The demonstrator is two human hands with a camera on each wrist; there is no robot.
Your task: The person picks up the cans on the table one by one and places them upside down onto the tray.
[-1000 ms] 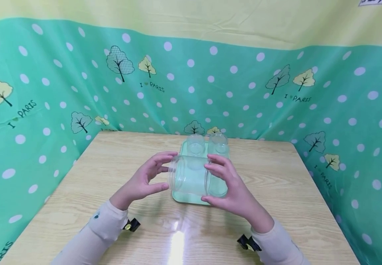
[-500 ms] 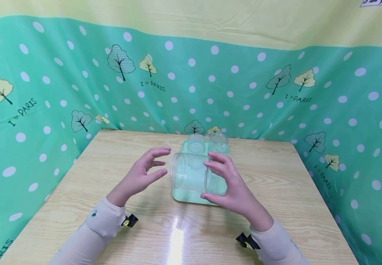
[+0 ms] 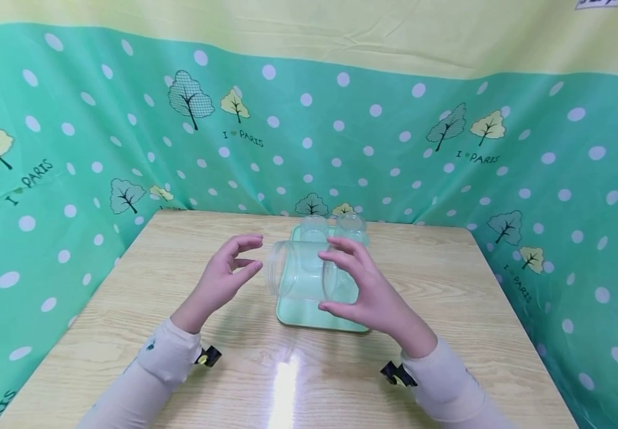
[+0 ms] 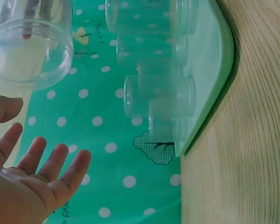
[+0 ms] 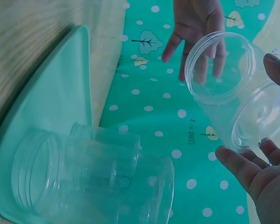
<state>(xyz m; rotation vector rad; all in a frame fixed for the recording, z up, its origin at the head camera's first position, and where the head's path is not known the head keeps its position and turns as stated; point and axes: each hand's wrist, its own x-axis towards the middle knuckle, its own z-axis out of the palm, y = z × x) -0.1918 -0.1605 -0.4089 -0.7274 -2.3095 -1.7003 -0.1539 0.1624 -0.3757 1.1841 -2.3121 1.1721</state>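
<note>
A clear plastic jar [image 3: 302, 271] is held sideways in the air over the front of a green tray [image 3: 319, 319], its threaded mouth facing left. My right hand [image 3: 362, 283] grips it around the base end, thumb on one side and fingers on the other, as the right wrist view shows. My left hand [image 3: 217, 280] is raised to the left of the mouth, fingers spread and bent a little, with a gap to the jar. In the left wrist view that palm has nothing in it, and the jar's threaded rim [image 4: 32, 77] hangs beyond the thumb.
Several more clear jars [image 5: 149, 186] stand mouth down on the tray; the held jar partly covers them in the head view. Under the tray is a wood-grain table [image 3: 191, 238]. A green dotted curtain [image 3: 266, 149] encloses the back and sides.
My left hand has come away from the jar's mouth, moving left and slightly up. My right hand keeps hold of the jar, which has shifted slightly left and up.
</note>
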